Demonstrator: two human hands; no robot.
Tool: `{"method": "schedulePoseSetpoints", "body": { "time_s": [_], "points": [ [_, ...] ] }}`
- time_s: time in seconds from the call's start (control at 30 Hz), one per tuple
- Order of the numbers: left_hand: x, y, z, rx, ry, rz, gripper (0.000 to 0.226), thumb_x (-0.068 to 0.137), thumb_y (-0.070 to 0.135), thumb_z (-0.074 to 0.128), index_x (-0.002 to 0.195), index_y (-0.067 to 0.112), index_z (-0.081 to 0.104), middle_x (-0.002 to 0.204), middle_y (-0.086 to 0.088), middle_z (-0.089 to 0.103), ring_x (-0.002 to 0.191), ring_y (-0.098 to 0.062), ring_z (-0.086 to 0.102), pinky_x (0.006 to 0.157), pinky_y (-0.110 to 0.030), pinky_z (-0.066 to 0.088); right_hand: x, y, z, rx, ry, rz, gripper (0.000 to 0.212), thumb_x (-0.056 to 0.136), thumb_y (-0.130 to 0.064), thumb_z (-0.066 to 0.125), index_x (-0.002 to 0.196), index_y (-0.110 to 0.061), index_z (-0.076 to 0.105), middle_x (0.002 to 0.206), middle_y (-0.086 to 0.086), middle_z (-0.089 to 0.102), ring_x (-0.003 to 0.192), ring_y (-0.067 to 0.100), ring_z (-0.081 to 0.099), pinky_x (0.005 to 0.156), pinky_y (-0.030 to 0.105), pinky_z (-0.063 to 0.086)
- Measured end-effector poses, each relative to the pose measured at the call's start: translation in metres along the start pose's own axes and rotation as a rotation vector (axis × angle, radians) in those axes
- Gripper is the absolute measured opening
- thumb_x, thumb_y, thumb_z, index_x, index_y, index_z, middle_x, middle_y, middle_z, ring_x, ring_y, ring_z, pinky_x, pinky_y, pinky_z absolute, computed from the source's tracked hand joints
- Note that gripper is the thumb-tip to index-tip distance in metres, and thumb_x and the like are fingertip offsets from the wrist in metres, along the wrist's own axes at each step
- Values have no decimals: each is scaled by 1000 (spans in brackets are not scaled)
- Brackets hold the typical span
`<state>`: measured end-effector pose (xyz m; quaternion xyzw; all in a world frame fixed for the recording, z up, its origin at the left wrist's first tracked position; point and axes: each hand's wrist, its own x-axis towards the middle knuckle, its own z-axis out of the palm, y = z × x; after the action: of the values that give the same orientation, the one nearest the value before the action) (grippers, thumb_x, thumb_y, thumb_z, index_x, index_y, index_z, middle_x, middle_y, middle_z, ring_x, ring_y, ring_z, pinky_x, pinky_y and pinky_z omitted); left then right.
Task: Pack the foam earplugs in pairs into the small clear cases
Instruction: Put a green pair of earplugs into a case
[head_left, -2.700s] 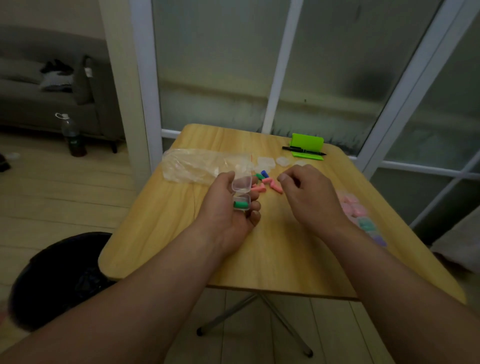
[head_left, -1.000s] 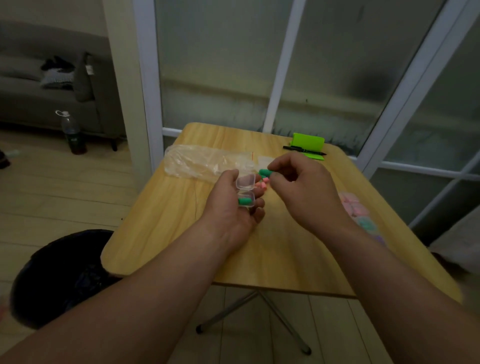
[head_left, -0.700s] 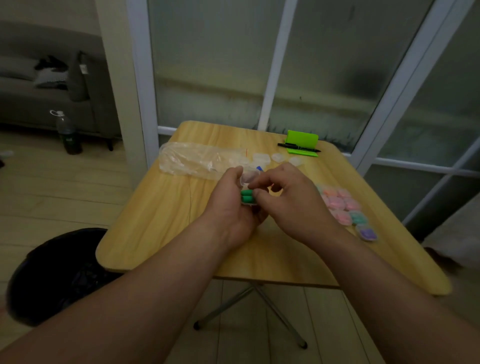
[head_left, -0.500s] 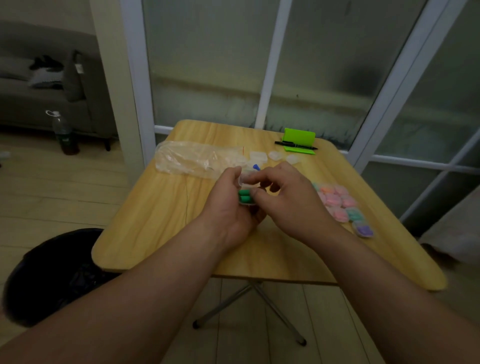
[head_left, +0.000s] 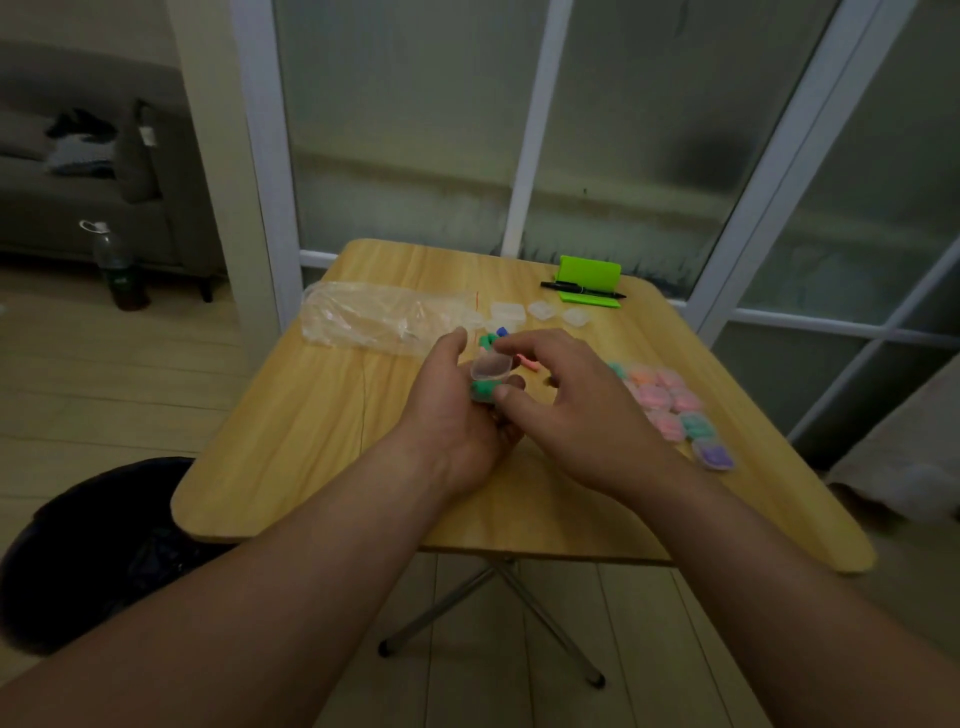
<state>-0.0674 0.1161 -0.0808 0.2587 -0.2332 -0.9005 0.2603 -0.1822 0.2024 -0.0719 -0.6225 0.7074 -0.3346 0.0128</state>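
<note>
Your left hand (head_left: 457, 410) curls around the open case (head_left: 490, 366) holding green earplugs (head_left: 483, 391). Your right hand (head_left: 576, 410) pinches it with thumb and fingers. Three empty cases (head_left: 542, 310) sit behind.

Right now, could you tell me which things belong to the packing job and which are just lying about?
Job: open case in left hand, its green earplugs, loose earplugs, empty cases, filled cases.
Lying about: black pen, green stand, plastic bottle, black bin.
</note>
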Motion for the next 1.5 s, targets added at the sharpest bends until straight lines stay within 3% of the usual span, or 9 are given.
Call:
{"method": "schedulePoseSetpoints", "body": {
  "time_s": [0.13,0.23,0.33,0.4,0.6,0.83,1.07,1.33,1.5],
  "points": [
    [-4,5,1,21,2,-9,73,102,62,41,139,3,62,96,-13,63,78,-21,57,76,-31,47,-11,-3,0,-22,-24,-80,39,92,-27,76,130,-31,66,128,-17,63,120,2,52,102,27,46],
    [0,2,-1,-9,-25,-23,80,100,63,45,151,3,50,130,-15,56,114,-30,51,115,-38,38,-14,-7,1,-47,-2,-89,31,91,-27,79,119,-28,68,119,-15,65,111,5,54,99,32,49],
    [2,-3,0,-31,-82,-40,81,100,62,45,153,0,46,154,-23,49,128,-31,47,126,-46,24,-15,-10,-3,-74,17,-92,22,91,-29,79,110,-28,66,108,-13,64,103,7,54,91,36,52],
    [-4,-4,3,9,-126,-37,72,104,55,42,148,-1,52,153,-26,51,137,-33,53,123,-47,35,-16,-10,-6,-52,11,-75,25,92,-29,78,111,-28,62,108,-11,63,101,8,56,86,37,55],
    [-18,-12,7,289,-201,6,41,100,13,48,140,6,58,134,-25,61,104,-26,68,78,-36,61,-18,5,-19,-84,5,-27,49,89,-26,75,129,-36,49,123,-8,58,113,12,59,89,40,60],
    [-15,-22,7,398,-122,33,25,107,8,50,127,0,64,119,-22,75,98,-26,75,96,-40,57,-30,8,-21,-89,-39,2,67,91,-32,75,151,-33,46,136,-11,55,123,12,56,101,42,55],
    [-10,-38,10,540,-109,106,27,106,6,49,122,-2,69,116,-26,73,99,-29,73,101,-48,54,-48,7,-23,-258,22,23,43,91,-38,70,133,-35,60,120,-9,56,115,13,51,97,42,50],
    [-9,-53,29,628,-164,59,25,105,12,56,124,1,68,118,-25,73,109,-33,73,100,-51,58,-56,25,-50,-234,3,61,39,93,-32,70,131,-29,63,121,-10,63,113,9,54,98,35,50],
    [-8,-42,39,642,-6,174,8,106,15,54,108,12,62,116,-17,74,98,-27,76,89,-45,63,-65,66,-89,-345,22,193,39,93,-39,75,130,-31,65,127,-11,61,117,9,55,98,33,52]
  ]
}}
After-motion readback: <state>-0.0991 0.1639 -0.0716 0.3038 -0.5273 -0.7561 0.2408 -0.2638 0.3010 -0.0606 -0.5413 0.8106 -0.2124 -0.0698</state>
